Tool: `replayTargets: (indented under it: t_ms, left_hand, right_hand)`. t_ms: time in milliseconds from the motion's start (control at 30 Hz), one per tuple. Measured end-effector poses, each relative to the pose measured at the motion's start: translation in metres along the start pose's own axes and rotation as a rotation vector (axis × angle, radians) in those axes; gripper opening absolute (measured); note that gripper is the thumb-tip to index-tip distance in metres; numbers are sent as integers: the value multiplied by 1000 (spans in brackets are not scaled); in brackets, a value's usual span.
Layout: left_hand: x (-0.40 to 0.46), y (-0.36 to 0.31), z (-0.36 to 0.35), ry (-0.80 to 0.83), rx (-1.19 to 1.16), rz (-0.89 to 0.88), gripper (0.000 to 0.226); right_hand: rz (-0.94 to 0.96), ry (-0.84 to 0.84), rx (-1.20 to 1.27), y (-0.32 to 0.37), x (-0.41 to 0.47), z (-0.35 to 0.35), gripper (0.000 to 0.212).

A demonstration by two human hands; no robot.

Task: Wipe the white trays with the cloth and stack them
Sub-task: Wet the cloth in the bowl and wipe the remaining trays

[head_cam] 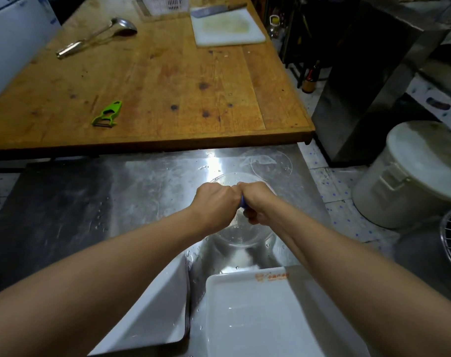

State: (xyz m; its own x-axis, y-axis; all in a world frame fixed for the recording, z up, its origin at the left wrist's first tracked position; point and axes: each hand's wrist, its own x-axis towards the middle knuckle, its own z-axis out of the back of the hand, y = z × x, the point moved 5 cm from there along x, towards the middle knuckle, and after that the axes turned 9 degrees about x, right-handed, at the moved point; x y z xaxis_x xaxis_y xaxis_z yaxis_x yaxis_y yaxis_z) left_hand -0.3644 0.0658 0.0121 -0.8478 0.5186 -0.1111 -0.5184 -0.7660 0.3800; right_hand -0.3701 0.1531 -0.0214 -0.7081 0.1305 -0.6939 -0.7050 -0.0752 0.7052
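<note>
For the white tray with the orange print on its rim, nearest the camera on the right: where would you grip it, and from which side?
Probably the far rim of the white tray, beside the orange print, coming down from above. That raised edge is exposed, while its right side lies under the forearm. Both the left hand and right hand are busy gripping the blue cloth.

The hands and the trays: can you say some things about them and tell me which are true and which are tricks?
1. Both hands, left and right, squeeze a blue cloth over a clear bowl. True.
2. The green peeler lies in the bowl. False: it lies on the wooden table.
3. A white tray sits near the person. True.
4. The ladle is in the right hand. False: it lies on the table.
</note>
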Motion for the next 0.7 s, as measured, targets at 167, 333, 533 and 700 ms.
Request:
replayTargets:
  t_ms: [167, 333, 533, 700]
  left_hand:
    - [-6, 2, -1, -34, -249, 119, 27]
    - [-11, 18, -3, 298, -1111, 345, 22]
    - [-35, 10, 9, 921, -2184, 270, 30]
    - [-45, 5, 28, 965, -2357, 69, 28]
  right_hand:
    - [14, 139, -30, 9, -3, 7, 52]
    - [183, 330, 39, 27, -24, 12, 50]
    - [538, 564, 172, 36, -55, 24, 34]
    - [827, 382, -138, 37, -69, 16, 29]
